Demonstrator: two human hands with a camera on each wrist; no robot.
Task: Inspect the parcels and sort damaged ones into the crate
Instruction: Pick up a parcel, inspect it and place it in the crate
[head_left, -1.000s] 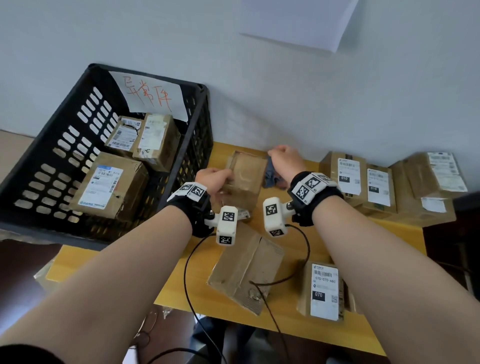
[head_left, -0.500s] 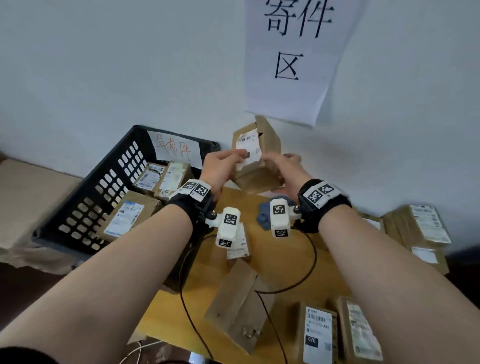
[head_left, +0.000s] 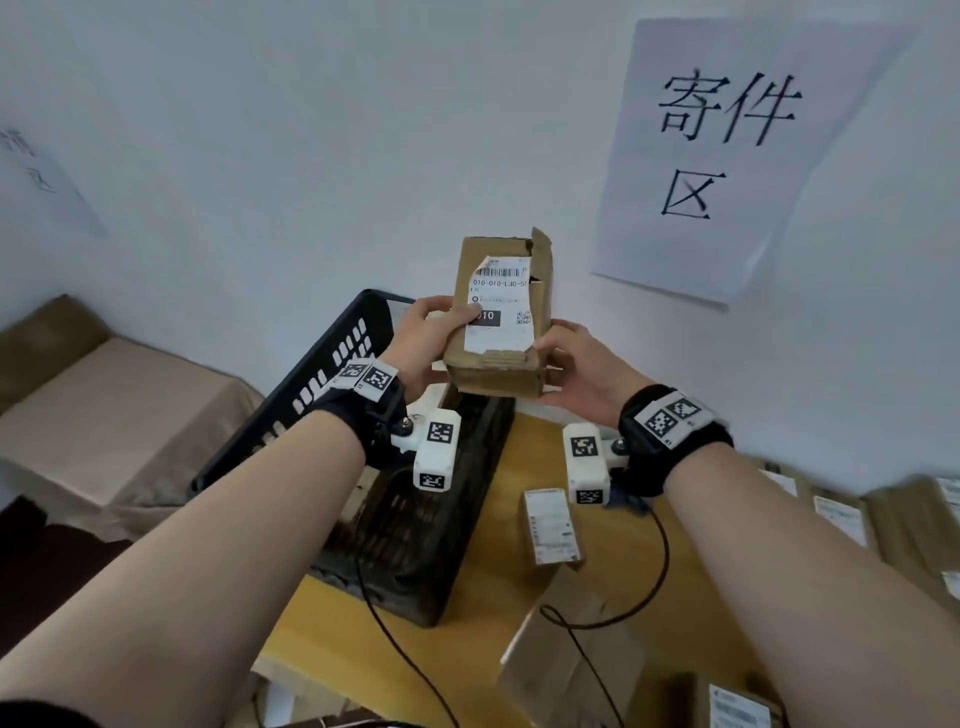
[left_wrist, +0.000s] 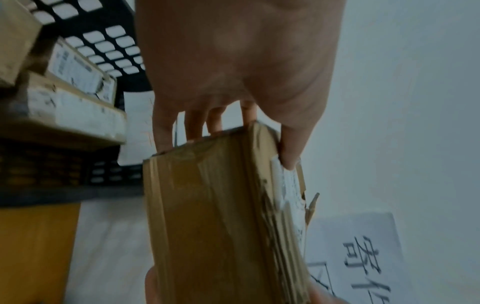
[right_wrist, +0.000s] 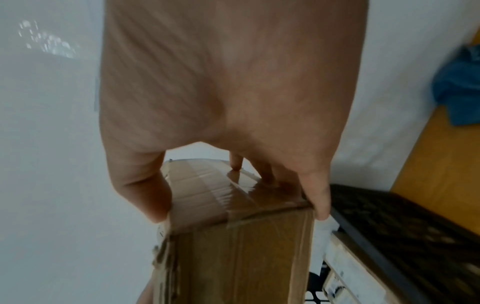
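Parcel (head_left: 496, 332) held upright above the crate (head_left: 332, 358), left hand (head_left: 421, 338) and right hand (head_left: 582, 374) fingers gripping its sides.

We are viewing a pale grey-white wall (head_left: 311, 130) carrying a white paper sign (head_left: 727, 156) with black handwritten characters; a second sheet (head_left: 36, 171) is showing at the left edge. Below, a yellow wooden table (head_left: 498, 587) is standing against the wall, and a beige cloth-covered surface (head_left: 104, 415) is lying to its left.
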